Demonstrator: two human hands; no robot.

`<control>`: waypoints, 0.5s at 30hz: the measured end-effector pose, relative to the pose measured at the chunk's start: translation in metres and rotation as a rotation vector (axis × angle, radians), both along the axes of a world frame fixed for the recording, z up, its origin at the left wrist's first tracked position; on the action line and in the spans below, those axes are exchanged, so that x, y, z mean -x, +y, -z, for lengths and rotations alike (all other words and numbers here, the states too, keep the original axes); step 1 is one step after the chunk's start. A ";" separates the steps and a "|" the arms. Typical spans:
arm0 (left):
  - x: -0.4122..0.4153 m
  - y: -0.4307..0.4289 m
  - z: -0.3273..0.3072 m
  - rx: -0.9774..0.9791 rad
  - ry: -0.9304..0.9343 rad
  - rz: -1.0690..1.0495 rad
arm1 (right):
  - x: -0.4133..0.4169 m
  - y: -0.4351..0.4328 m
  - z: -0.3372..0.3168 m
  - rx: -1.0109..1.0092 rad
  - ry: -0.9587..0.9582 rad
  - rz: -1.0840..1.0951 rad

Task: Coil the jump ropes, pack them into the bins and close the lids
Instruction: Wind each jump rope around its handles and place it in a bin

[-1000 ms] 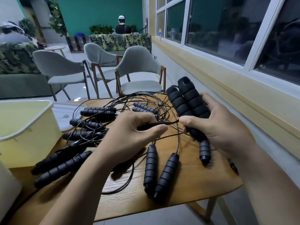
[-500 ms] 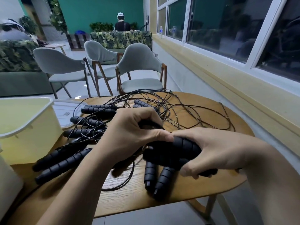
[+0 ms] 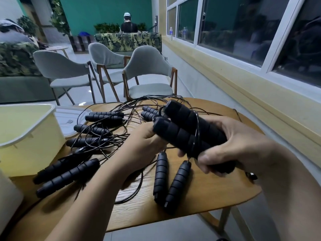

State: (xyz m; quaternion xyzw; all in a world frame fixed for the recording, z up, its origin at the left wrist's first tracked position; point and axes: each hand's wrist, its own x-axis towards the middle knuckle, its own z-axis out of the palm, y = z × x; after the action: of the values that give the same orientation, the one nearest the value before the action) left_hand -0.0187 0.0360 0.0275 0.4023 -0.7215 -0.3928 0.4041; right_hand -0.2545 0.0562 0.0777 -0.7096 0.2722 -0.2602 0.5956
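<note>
My right hand (image 3: 231,146) grips a pair of black foam jump rope handles (image 3: 184,129), held side by side and pointing up-left above the table, with a thin black cord looped around them. My left hand (image 3: 144,146) sits just left of the handles, fingers curled against their lower ends and pinching the cord. Several more black-handled jump ropes (image 3: 97,129) lie tangled on the round wooden table (image 3: 208,193). Two loose handles (image 3: 171,180) lie below my hands. An open pale yellow bin (image 3: 31,136) stands at the left, with a white lid (image 3: 69,119) behind it.
Part of another white container (image 3: 8,206) shows at the lower left edge. Three grey chairs (image 3: 147,75) stand beyond the table. A yellow window ledge (image 3: 243,80) runs along the right. A person sits far back behind a leaf-patterned sofa.
My right hand has lifted the paired handles from flat near the table's front edge to a raised tilt, and a turn of cord now wraps them. My left hand stayed on the cord.
</note>
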 end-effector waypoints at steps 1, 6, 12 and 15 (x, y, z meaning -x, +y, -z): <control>0.002 -0.001 0.003 -0.005 0.032 -0.005 | -0.001 -0.003 0.002 0.007 -0.050 0.035; 0.010 -0.002 0.008 0.059 0.063 0.001 | -0.007 -0.009 0.008 0.048 -0.171 0.253; 0.008 -0.007 0.011 0.168 -0.135 -0.153 | -0.014 -0.012 0.014 0.060 -0.208 0.601; 0.005 -0.006 0.009 0.225 -0.165 -0.157 | -0.017 -0.014 0.017 0.061 -0.163 0.730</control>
State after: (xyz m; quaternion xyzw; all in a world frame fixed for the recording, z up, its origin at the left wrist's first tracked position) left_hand -0.0242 0.0300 0.0190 0.4405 -0.7581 -0.2423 0.4155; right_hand -0.2376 0.0425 0.0608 -0.5601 0.4512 -0.5189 0.4620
